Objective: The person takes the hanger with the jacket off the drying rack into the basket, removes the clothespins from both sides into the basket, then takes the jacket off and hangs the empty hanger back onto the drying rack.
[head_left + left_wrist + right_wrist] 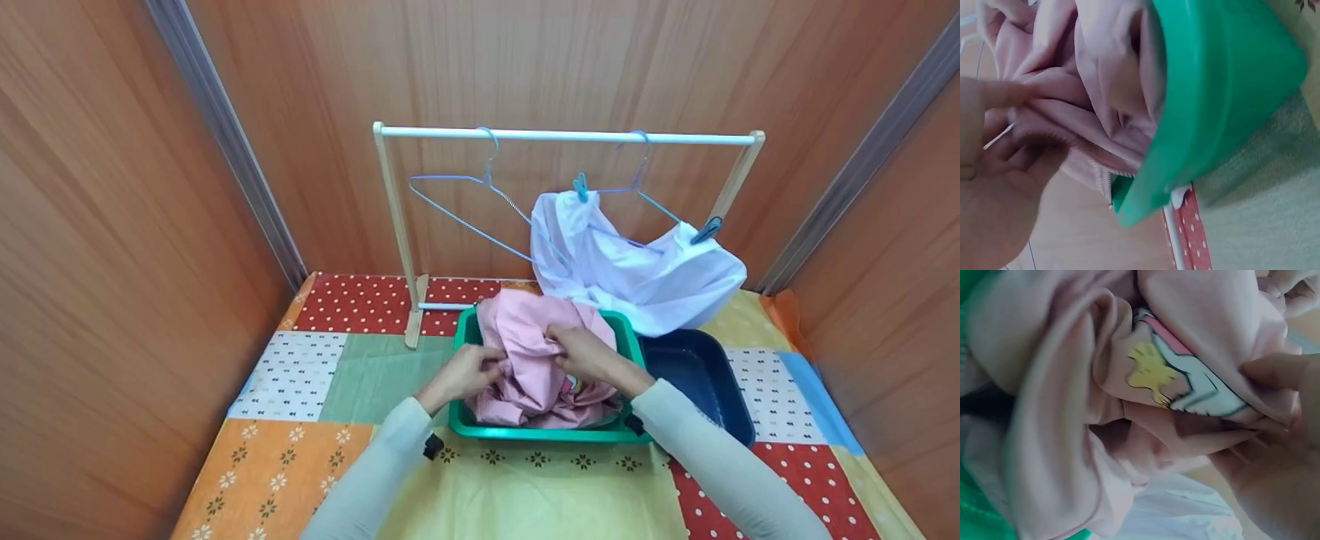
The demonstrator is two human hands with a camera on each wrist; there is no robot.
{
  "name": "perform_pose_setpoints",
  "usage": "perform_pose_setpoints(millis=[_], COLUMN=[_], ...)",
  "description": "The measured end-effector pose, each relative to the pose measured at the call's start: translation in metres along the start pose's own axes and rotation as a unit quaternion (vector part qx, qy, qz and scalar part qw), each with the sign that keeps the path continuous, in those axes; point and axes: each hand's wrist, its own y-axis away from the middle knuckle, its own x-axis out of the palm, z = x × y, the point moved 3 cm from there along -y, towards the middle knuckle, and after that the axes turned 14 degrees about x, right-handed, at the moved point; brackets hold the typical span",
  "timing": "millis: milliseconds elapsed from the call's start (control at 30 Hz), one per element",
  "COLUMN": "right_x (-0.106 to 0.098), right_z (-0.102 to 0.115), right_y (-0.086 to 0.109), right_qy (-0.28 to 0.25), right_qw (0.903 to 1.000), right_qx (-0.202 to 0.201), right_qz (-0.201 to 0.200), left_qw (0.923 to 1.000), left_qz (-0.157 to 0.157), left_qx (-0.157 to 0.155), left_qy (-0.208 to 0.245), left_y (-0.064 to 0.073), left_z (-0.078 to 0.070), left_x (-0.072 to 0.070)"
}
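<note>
A crumpled pink garment (525, 352) lies bunched in a green plastic basket (540, 433), part of it rising above the far rim. My right hand (589, 354) pinches the cloth between thumb and fingers, close to a cartoon print (1185, 377) in white, yellow and pink. At the garment's left side my left hand (471, 369) holds a fold with curled fingers; its fingertips are partly hidden among the folds. The left wrist view shows a ribbed or stitched edge (1120, 169) of the cloth near that hand.
Behind the basket stands a drying rack (570, 135). A bare hanger (465, 217) hangs on its left; on its right a white garment (637, 277) is clipped to another hanger by clothespins (706, 229). A dark blue basin (697, 382) sits right of the basket, on patchwork cloth (292, 375).
</note>
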Motion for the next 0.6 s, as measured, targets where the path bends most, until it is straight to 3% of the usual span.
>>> perform_pose_setpoints(millis=[167,267,400,500,600], right_x=[0.017,0.027,0.04,0.046,0.043], right_z=[0.001,0.003,0.006,0.007,0.006], right_y=[0.017,0.02,0.019,0.018,0.016], right_qy=[0.046,0.067,0.111,0.137,0.128], right_qw=[0.9901,0.9768,0.9616,0.9538,0.9553], right_qx=[0.029,0.072,0.1,0.105,0.107], right_qz=[0.129,0.19,0.23,0.246,0.244], left_qw=[0.9892,0.978,0.9661,0.9614,0.9622], left_qz=[0.144,0.202,0.238,0.25,0.249], left_qx=[-0.026,-0.048,-0.097,-0.114,-0.109], left_qy=[-0.002,-0.023,-0.023,-0.015,-0.015], left_y=[0.003,0.004,0.007,0.008,0.005], left_z=[-0.012,-0.014,-0.013,-0.013,-0.015], left_x=[0.018,0.026,0.033,0.036,0.034])
